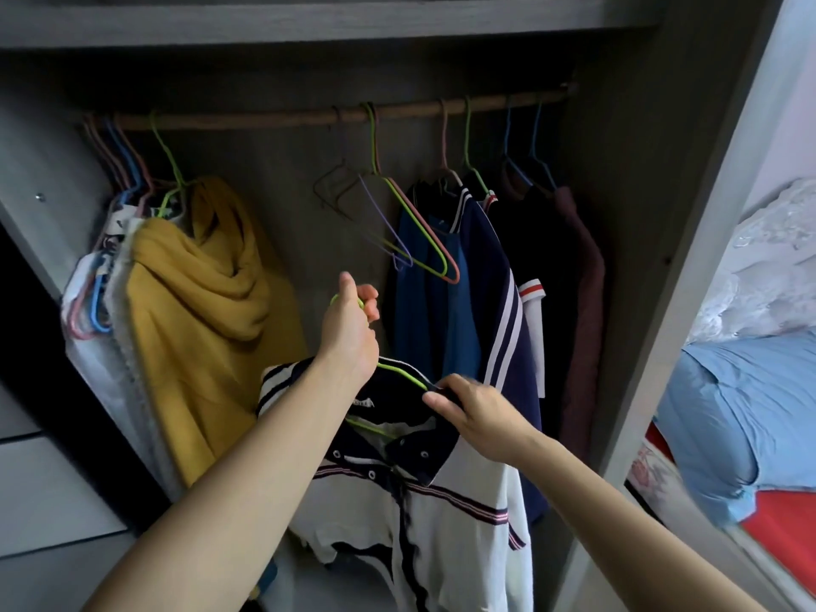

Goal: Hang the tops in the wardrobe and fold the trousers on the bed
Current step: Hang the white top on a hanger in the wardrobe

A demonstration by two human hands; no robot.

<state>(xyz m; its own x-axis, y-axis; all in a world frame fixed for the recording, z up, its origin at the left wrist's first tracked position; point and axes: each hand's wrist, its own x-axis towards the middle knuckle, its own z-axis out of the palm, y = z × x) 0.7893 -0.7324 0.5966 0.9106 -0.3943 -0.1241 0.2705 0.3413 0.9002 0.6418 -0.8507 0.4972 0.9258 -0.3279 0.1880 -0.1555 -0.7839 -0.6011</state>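
A hooded top (207,302) hangs at the rail's (265,120) left end, empty hangers (397,223) mid-rail, more tops (485,280) right. A shirt (463,501) on its hanger (397,371) is in front, and the bed (750,413) is right of the wardrobe (640,192).

We cannot read the blurred label (364,403) inside the collar of the polo shirt (463,527), whose hem runs off the bottom edge, while the left hand (349,333) covers most of the hook of the green hanger (401,373) and the right edge crops the bed (742,413).

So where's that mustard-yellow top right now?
In the head view, the mustard-yellow top hangs toward the left end of the rail, just right of a bunch of pale clothes and left of the raised left hand.
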